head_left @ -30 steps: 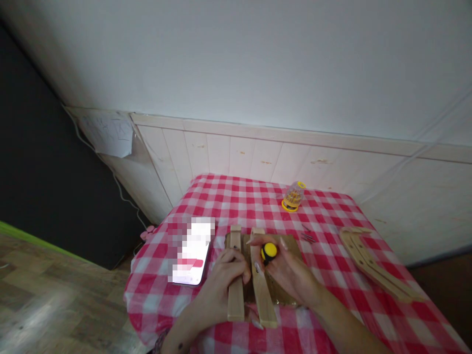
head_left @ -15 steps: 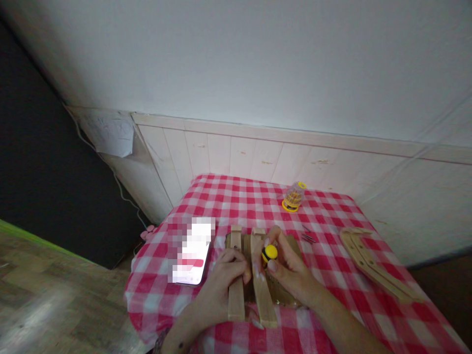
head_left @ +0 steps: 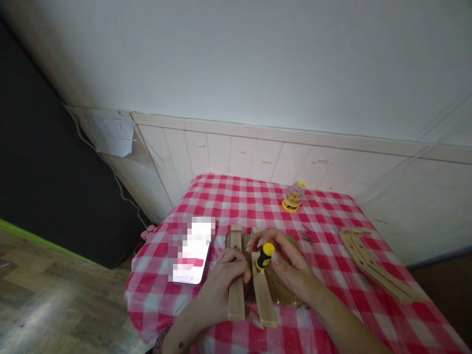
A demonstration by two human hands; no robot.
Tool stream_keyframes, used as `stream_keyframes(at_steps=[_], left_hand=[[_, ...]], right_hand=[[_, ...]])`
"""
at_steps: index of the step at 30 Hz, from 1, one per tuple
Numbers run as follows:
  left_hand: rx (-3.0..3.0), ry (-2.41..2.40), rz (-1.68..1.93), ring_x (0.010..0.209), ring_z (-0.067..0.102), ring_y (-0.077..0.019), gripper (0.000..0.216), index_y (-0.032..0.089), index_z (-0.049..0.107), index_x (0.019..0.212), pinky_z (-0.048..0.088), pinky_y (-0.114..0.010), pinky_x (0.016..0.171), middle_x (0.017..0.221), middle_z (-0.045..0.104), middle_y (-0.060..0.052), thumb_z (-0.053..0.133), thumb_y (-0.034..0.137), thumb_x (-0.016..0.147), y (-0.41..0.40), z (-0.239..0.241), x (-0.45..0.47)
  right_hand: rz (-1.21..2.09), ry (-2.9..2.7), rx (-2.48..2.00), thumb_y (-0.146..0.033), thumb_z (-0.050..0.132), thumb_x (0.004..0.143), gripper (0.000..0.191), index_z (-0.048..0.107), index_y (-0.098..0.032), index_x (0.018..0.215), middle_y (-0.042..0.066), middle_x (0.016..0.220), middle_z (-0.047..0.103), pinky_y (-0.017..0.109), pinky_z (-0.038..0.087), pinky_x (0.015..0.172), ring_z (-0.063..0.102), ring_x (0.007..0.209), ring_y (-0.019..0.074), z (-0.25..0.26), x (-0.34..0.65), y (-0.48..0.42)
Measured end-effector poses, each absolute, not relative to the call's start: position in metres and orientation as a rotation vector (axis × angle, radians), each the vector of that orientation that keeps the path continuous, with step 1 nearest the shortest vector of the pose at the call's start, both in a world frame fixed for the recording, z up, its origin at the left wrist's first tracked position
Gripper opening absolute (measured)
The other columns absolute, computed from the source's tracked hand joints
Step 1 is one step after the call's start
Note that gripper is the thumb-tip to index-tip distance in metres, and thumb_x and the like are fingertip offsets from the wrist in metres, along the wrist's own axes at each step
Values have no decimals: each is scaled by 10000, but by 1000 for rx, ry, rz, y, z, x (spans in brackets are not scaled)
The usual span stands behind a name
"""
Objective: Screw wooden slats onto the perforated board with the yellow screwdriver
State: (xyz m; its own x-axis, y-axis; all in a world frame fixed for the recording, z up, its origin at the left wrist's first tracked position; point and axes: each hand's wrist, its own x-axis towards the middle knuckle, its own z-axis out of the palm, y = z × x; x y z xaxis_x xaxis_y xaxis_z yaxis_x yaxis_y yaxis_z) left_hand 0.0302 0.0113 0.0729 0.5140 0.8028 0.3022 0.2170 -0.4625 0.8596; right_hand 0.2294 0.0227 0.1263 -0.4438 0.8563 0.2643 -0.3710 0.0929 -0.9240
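Note:
My left hand (head_left: 230, 270) is closed around the left wooden slat (head_left: 236, 300), pressing it down. In my right hand (head_left: 291, 260) is a short yellow-and-black screwdriver (head_left: 266, 254), held by thumb and fingertips near its yellow end. It leans over the right wooden slat (head_left: 266, 300), and its lower end meets the wood there; the bit itself is hidden. Both slats lie side by side across a brown, tape-covered piece (head_left: 283, 290), largely hidden by the hands. One fingertip shows under the near ends of the slats.
A lit phone (head_left: 191, 260), partly blurred, lies to the left. Farther back stands a clear, yellow-based bit container (head_left: 294, 196). Several screws (head_left: 308, 237) lie right of the work, then curved wooden parts (head_left: 372, 265). A checked cloth (head_left: 239, 196) covers the table, which adjoins the wall.
My right hand's fingers have shifted and lifted around the screwdriver, baring more of its handle, which now tilts differently. My left hand and the slats stay in place.

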Motion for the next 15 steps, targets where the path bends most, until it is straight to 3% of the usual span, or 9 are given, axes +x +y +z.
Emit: stream_keyframes(at_steps=[3, 7, 12, 15], left_hand=[[1962, 805, 941, 969, 579, -286, 672, 222, 551, 800, 449, -355, 845, 968, 606, -52, 751, 858, 715, 12, 71, 29], [1961, 815, 945, 975, 580, -289, 688, 220, 546, 799, 448, -362, 847, 980, 604, -56, 716, 882, 726, 11, 70, 29], [1926, 831, 912, 1007, 573, -299, 707, 220, 526, 768, 447, -370, 869, 1001, 600, -60, 737, 890, 690, 10, 72, 31], [1924, 838, 917, 998, 574, -297, 708, 220, 521, 765, 440, -371, 866, 1003, 599, -61, 716, 897, 702, 10, 75, 31]], right_hand=[[1614, -1342, -499, -514, 716, 971, 274, 598, -285, 1065, 34, 1036, 704, 382, 486, 919, 658, 968, 199, 127, 228, 22], [1680, -1314, -396, -498, 721, 973, 279, 560, -297, 1080, -17, 873, 674, 320, 481, 741, 618, 744, 161, 126, 224, 22], [1672, -1236, -462, -672, 600, 977, 462, 695, -224, 1041, 3, 770, 610, 304, 428, 672, 528, 681, 159, 129, 220, 22], [1723, -1188, -458, -624, 547, 1026, 454, 745, -218, 983, 8, 765, 596, 288, 440, 680, 540, 704, 155, 130, 220, 22]])
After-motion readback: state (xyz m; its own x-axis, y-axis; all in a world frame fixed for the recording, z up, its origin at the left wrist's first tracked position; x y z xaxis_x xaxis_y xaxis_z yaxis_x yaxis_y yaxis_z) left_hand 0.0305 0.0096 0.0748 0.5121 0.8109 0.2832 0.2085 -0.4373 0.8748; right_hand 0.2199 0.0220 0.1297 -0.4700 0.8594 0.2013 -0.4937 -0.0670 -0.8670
